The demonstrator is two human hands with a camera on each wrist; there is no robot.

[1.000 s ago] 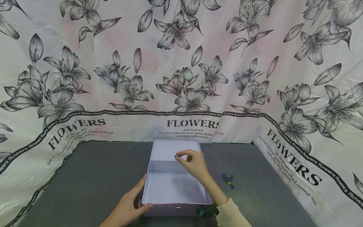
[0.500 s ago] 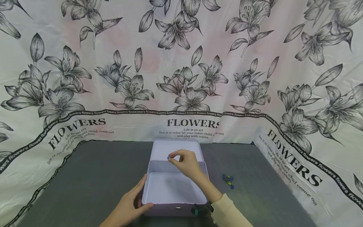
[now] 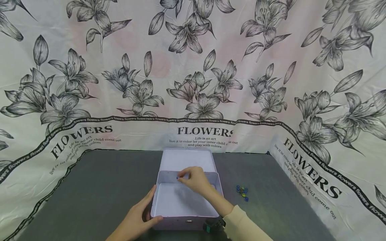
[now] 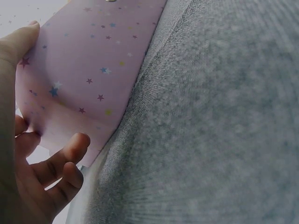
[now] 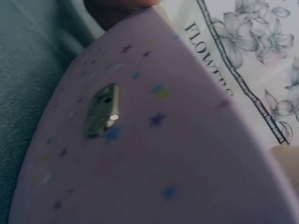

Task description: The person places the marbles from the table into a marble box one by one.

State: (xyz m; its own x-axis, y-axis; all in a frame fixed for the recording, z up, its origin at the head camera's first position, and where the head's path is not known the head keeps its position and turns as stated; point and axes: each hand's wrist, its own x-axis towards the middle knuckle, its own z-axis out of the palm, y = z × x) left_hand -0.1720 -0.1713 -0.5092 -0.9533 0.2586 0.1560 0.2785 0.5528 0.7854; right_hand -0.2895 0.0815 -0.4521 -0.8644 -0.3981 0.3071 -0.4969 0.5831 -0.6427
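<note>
An opened lilac tin box (image 3: 184, 204) sits in the middle of the table, its lid (image 3: 187, 160) tipped back. My left hand (image 3: 137, 216) holds its front left corner, thumb on the front rim and fingers along the side. In the left wrist view, the star-printed front of the box (image 4: 93, 60) lies beside the thumb (image 4: 25, 39). Over the back part of the box, my right hand (image 3: 196, 180) pinches a small blue marble (image 3: 178, 178) between thumb and forefinger. The right wrist view has the box front with its metal latch (image 5: 103, 112), not the pinching fingers.
Several blue and yellow-green marbles (image 3: 238, 188) lie in a loose cluster on the grey tabletop (image 3: 271, 214), right of the box. A flower-printed cloth (image 3: 205, 134) hangs behind and along both sides. A dark band (image 3: 213, 226) is on the right wrist.
My right hand has moved left across the box, then lowered from in front of the lid toward the inside, still pinching the marble. The left hand and the marble cluster stay put.
</note>
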